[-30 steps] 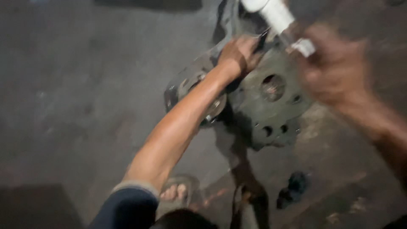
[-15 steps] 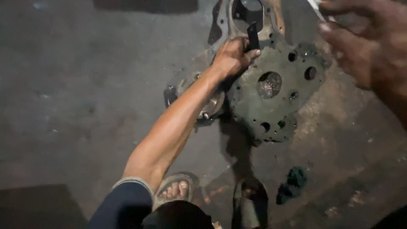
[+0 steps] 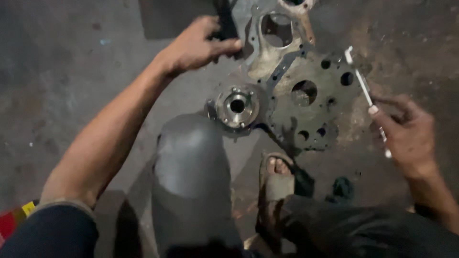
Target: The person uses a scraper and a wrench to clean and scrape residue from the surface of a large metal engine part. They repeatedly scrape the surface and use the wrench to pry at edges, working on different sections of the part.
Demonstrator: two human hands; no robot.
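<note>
Your right hand (image 3: 406, 136), at the right of the frame, is clamped on a thin white wrench (image 3: 366, 93): a slim flat bar, pale and smooth, running from the hand up-left to a small open head by the plate's upper right edge. Fingers wrapped round the lower shaft.

Your left hand (image 3: 198, 45), upper centre, is closed on a dark narrow object (image 3: 224, 21) at the top edge; can't tell what it is.

Between the hands, flat on the floor, lies a grey metal plate (image 3: 311, 112): irregular outline, dull, grimy, pitted, with one large round hole and several smaller ones. Above it sits a lighter gasket-like cover (image 3: 267, 52) with a big opening. Just left of the plate is a round hub (image 3: 236, 106), shiny, ringed with studs, bore in the middle.

Concrete floor (image 3: 71, 71) is dark, stained, rough. Your sandalled foot (image 3: 276, 179) sits lower centre, touching the plate's lower edge.
</note>
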